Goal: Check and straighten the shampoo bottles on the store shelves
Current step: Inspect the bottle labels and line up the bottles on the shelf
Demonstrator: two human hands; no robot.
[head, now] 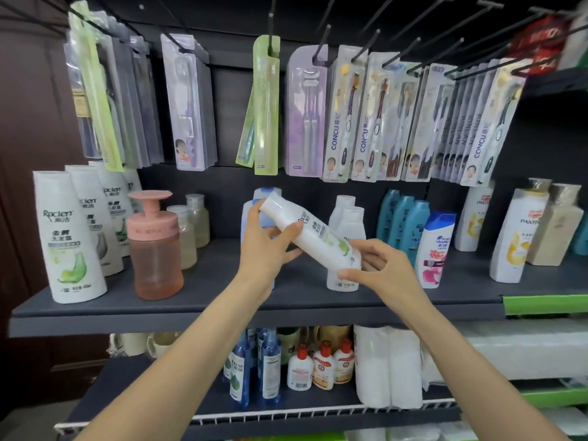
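A white Raclen shampoo bottle (313, 232) with a green leaf print is held tilted above the dark shelf (203, 291), its cap up to the left. My left hand (269, 241) grips its upper part near the cap. At the lower end, the fingers of my right hand (370, 265) pinch the bottle. Behind it stand more white bottles (346, 214) and a blue-and-white bottle (253, 205), partly hidden by my hands.
A row of white Raclen bottles (68, 237) and a pink pump bottle (156, 246) stand at the left. Teal bottles (402, 218), a Head & Shoulders bottle (434, 249) and Pantene bottles (521, 237) stand right. Toothbrush packs (343, 122) hang above on hooks.
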